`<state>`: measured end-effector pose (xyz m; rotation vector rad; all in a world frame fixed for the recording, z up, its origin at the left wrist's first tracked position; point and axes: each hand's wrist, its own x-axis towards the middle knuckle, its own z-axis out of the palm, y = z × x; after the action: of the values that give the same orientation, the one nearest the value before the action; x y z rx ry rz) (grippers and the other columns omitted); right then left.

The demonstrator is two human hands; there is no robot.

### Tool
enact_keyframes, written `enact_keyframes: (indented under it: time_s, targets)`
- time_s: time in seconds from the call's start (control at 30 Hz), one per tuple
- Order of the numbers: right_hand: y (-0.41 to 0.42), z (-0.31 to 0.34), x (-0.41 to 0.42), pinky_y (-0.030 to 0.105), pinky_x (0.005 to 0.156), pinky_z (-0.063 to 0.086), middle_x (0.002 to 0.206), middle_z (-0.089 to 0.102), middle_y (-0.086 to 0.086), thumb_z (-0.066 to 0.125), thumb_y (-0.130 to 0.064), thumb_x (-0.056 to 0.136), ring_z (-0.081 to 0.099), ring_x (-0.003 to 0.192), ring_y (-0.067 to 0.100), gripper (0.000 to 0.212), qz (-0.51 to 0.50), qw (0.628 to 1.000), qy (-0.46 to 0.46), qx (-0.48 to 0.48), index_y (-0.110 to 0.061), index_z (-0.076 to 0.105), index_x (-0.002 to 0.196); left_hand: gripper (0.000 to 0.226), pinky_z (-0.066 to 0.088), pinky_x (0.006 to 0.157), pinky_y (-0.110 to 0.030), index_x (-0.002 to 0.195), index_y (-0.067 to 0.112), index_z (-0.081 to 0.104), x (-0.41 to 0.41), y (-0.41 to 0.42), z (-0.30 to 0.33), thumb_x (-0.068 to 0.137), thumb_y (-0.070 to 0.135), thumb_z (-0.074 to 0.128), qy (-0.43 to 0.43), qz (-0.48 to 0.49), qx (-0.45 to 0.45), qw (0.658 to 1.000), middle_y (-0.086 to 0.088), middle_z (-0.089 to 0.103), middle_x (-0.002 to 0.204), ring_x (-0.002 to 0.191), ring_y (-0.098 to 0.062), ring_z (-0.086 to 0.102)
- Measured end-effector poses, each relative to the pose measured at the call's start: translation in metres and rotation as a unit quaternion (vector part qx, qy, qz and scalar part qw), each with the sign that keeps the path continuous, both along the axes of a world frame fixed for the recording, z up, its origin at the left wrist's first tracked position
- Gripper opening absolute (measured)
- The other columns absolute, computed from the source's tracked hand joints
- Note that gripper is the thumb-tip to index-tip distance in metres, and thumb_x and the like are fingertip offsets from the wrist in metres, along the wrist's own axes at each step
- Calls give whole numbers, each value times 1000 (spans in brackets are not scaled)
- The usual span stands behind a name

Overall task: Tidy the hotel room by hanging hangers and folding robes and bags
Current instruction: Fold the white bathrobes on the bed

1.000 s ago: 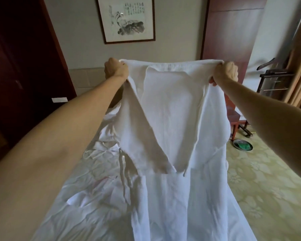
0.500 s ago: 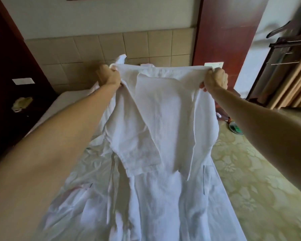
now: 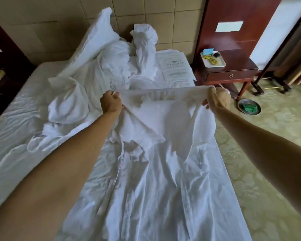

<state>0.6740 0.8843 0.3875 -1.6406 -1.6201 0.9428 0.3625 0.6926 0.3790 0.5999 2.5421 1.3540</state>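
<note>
white robe held by its shoulders over an unmade bed

at the far left a dark wooden panel [image 3: 2,54] is cut off by the frame edge, its detail lost in shadow. the bed [image 3: 16,105] fills the left and centre, covered in a white, finely creased sheet. a bunched white duvet [image 3: 68,100] lies in soft rounded folds on it, and a white pillow [image 3: 101,33] leans against the beige tiled wall [image 3: 50,20]. further back a second heap of white cloth [image 3: 143,40] stands crumpled; what it is cannot be told. the left hand [image 3: 111,104] is curled into a fist, gripping the left shoulder of the robe [image 3: 156,171]; its fingertips are hidden in the cloth. the robe is white with a ribbed, waffle-like weave. its collar edge is stretched taut between the hands, blurred, and the body drapes down onto the near right part of the bed, open at the front, with its hem cut off at the bottom edge. behind it a flat printed white bag or sheet [image 3: 174,66] lies on the mattress, its text too small to read. the right hand [image 3: 217,99] pinches the right shoulder, fingers folded under the cloth. to the right stands a reddish wooden nightstand [image 3: 233,73] with a drawer; a white tray [image 3: 213,59] of small items rests on it. a round metal dish [image 3: 249,106] holding something green sits on the patterned yellow-green carpet [image 3: 268,162].
</note>
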Motion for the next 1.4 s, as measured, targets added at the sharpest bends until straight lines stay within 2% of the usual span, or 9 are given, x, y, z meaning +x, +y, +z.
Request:
enact_keyframes:
  time_s: [0.27,0.43,0.6,0.73,0.83,0.97,1.17,1.27,1.4]
  targets:
    - [-119,-103,69,23,42,40,61,70,16,46,-30,87,57,44,26,33,36,995,50,-75,-4,67,87,15,61,75,-48,85,17,60,40,-125,-109,88,30,54,-96,-27,-22,995,-7,66,86,84,-34,69]
    - [-214,-178,123,28,51,38,80,76,15,54,-26,93,62,57,28,23,53,971,75,-220,-7,66,99,10,54,50,-15,103,6,62,96,-218,-195,98,13,57,-189,-9,-11,982,-15,67,101,78,-32,69]
    - [-314,-269,184,31,59,42,86,78,11,59,-27,95,66,66,27,22,58,951,17,-302,-6,65,103,16,62,71,-48,97,18,61,124,-315,-307,87,30,59,-207,-96,-91,969,-13,69,91,76,-30,72]
    - [-381,-335,217,32,60,44,86,78,9,60,-25,95,67,67,27,16,24,944,-11,-329,-11,66,99,9,59,70,-51,87,37,64,147,-373,-388,79,39,59,-215,-125,-144,958,-3,69,83,79,-30,73]
    - [-413,-366,226,32,61,45,88,78,8,59,-27,95,70,70,29,14,12,945,-11,-325,-15,65,99,14,59,71,-41,90,22,66,164,-393,-398,85,9,61,-191,-130,-170,958,-2,68,80,81,-28,73]
    - [-426,-387,224,33,58,48,94,76,12,60,-35,90,70,74,30,23,17,948,-27,-317,-20,59,107,34,61,76,-41,93,30,66,164,-404,-413,84,-1,56,-186,-152,-163,957,-1,74,90,83,-17,73]
    - [-462,-348,178,36,73,44,102,47,3,52,-55,76,50,84,20,51,-77,990,-93,-78,-19,59,112,31,50,68,-28,101,24,66,140,-394,-361,77,40,54,-139,-135,-173,966,5,69,83,77,-16,64]
    - [-483,-333,91,28,75,44,111,51,-5,56,-65,79,54,90,11,54,30,995,-10,-92,-26,61,116,39,55,79,-35,102,25,64,105,-368,-350,80,56,59,-170,-78,-163,969,5,67,92,88,-20,64]
    - [-498,-357,-32,31,97,47,129,50,-16,62,-76,77,51,116,2,70,152,982,12,-114,-31,55,130,80,45,105,-44,136,18,52,58,-324,-360,78,72,62,-185,-80,-168,965,-5,52,136,122,-25,53]
